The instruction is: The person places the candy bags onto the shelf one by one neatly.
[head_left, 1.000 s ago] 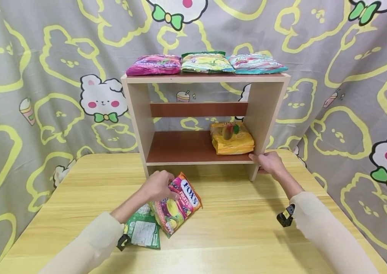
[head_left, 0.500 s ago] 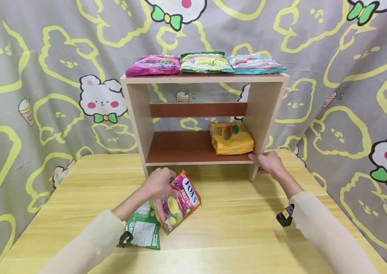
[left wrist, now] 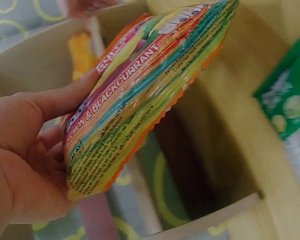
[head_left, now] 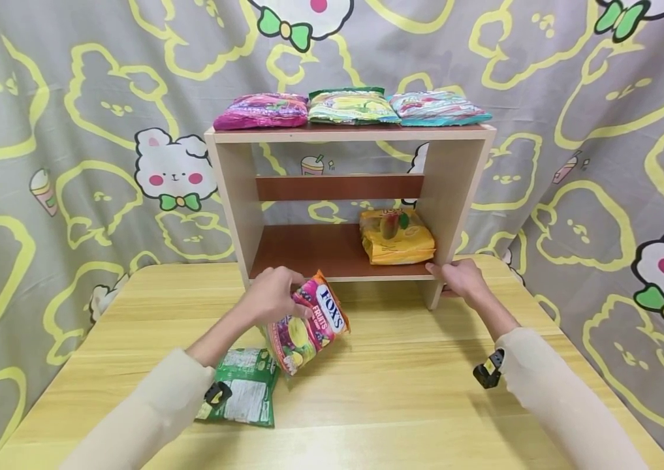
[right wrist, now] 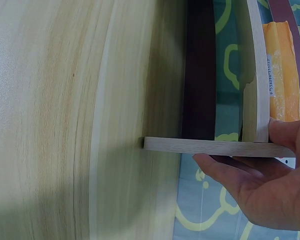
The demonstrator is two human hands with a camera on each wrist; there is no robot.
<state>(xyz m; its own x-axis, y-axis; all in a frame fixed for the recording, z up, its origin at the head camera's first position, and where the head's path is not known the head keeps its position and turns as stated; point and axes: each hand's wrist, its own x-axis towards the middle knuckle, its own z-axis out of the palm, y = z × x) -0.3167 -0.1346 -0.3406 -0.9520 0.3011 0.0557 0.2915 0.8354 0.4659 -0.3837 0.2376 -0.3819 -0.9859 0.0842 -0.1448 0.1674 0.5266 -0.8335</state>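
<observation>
My left hand (head_left: pixel 273 297) grips a bag of Fox's fruit candy (head_left: pixel 311 321), pink and orange, at its left side. The bag hangs tilted in front of the lower opening of a small wooden shelf (head_left: pixel 332 279). In the left wrist view, the thumb lies over the front of the candy bag (left wrist: pixel 140 100), with fingers under it. My right hand (head_left: pixel 459 277) holds the shelf's right side panel, thumb inside at the middle board and fingers outside, as the right wrist view shows the hand (right wrist: pixel 255 185). A yellow mango candy bag (head_left: pixel 399 238) stands on the middle board near that thumb.
On the table (head_left: pixel 379 405), a green candy bag (head_left: pixel 246 388) lies at the left below my left forearm. Purple (head_left: pixel 264 111), green-and-yellow (head_left: pixel 354 106) and teal candy bags (head_left: pixel 439 109) lie in a row on the shelf top. A patterned curtain (head_left: pixel 102 98) hangs behind.
My left hand has raised the Fox's candy bag and brought it toward the shelf, uncovering more of the green bag. My right hand has stayed on the side panel.
</observation>
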